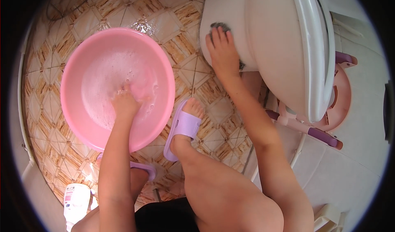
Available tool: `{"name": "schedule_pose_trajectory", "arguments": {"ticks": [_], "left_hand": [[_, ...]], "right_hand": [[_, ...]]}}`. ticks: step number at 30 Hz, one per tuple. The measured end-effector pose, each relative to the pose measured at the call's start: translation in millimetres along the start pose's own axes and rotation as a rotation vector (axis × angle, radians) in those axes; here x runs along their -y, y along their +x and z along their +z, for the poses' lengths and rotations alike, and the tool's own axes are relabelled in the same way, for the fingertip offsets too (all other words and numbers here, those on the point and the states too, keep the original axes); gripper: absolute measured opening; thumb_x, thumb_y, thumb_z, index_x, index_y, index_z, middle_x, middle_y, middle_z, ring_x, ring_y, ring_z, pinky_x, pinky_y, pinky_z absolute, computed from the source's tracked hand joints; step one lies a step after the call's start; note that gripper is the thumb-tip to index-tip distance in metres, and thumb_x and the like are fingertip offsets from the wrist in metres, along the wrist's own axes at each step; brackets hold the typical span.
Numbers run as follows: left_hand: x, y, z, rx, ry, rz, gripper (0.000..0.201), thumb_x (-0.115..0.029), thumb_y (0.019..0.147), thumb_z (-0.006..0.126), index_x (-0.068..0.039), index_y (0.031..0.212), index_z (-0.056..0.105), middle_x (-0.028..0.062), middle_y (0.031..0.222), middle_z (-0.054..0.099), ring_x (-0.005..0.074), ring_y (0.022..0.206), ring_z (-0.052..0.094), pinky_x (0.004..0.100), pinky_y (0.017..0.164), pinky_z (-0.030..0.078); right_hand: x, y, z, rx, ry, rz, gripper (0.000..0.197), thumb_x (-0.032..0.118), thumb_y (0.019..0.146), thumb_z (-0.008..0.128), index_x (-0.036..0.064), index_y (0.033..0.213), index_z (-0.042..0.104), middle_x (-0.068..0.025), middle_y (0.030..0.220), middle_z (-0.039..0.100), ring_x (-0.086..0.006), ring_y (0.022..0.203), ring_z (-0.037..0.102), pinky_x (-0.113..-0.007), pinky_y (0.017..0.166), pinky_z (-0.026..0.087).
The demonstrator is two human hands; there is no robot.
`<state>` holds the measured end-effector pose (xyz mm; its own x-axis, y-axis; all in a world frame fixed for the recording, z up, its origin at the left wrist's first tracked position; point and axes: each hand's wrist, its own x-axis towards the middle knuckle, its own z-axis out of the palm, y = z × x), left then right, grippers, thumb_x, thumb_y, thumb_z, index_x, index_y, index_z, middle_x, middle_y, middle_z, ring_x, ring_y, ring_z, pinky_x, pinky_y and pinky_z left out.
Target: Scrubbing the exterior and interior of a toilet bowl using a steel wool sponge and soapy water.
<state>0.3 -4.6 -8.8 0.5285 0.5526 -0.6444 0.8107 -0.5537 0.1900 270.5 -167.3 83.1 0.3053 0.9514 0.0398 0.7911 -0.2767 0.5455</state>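
Toilet (271, 38) at right: white, smooth, likely hard, heavy and fixed, slick when wet; not for lifting, just for bracing against. To its left and apart from it, basin (169, 79): pink, round, probably plastic with some give, weighted by soapy water (101, 77) and prone to slosh; best held by opposite sides of the rim. Inside, dipped in the suds, left hand (124, 102), with fingertips hidden; cannot tell whether clenched or loose. On the toilet's lower side, right hand (222, 51), grasping scourer (220, 25) under spread fingers against the surface. Dark and tangled-looking, showing past the fingertips and beside the wrist; presumably light, springy, rough, apt to slip when soapy; best pinned under several fingers.
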Motion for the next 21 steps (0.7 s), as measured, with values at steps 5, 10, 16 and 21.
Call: {"name": "schedule_pose_trajectory", "arguments": {"ticks": [5,10,16,21], "left_hand": [[10,-1,15,-0.272,0.118,0.171,0.09,-0.057,0.068,0.074,-0.009,0.137,0.043,0.0202,0.125,0.055,0.0336,0.113,0.056,0.047,0.093,0.045],[17,1,13,-0.184,0.048,0.107,0.087,-0.053,0.067,0.076,-0.011,0.136,0.043,0.0191,0.128,0.053,0.0351,0.116,0.054,0.0488,0.096,0.043],[10,1,8,-0.095,0.047,0.048,0.082,-0.043,0.07,0.075,-0.011,0.137,0.041,0.0188,0.131,0.051,0.036,0.119,0.051,0.0495,0.097,0.042],[-2,-6,-3,-0.181,0.163,0.072,0.085,-0.042,0.069,0.076,-0.013,0.14,0.038,0.0169,0.141,0.042,0.0372,0.128,0.042,0.0527,0.102,0.038]], "right_hand": [[15,-55,26,0.082,0.068,-0.159,0.041,0.018,0.086,0.049,0.0056,0.125,0.054,-0.01,0.138,0.049,-0.0227,0.132,0.041,-0.039,0.115,0.023],[-8,-107,8,0.054,-0.023,-0.111,0.048,0.017,0.085,0.049,0.0137,0.133,0.052,-0.0001,0.145,0.044,-0.0155,0.133,0.04,-0.038,0.114,0.026],[-28,-88,-20,-0.04,0.028,0.007,0.049,0.014,0.084,0.05,0.0154,0.133,0.053,-0.002,0.144,0.045,-0.0172,0.131,0.042,-0.039,0.11,0.033],[15,-93,42,0.019,0.319,-0.181,0.036,0.011,0.082,0.053,0.011,0.116,0.062,-0.0053,0.13,0.056,-0.0215,0.125,0.047,-0.041,0.109,0.033]]}}
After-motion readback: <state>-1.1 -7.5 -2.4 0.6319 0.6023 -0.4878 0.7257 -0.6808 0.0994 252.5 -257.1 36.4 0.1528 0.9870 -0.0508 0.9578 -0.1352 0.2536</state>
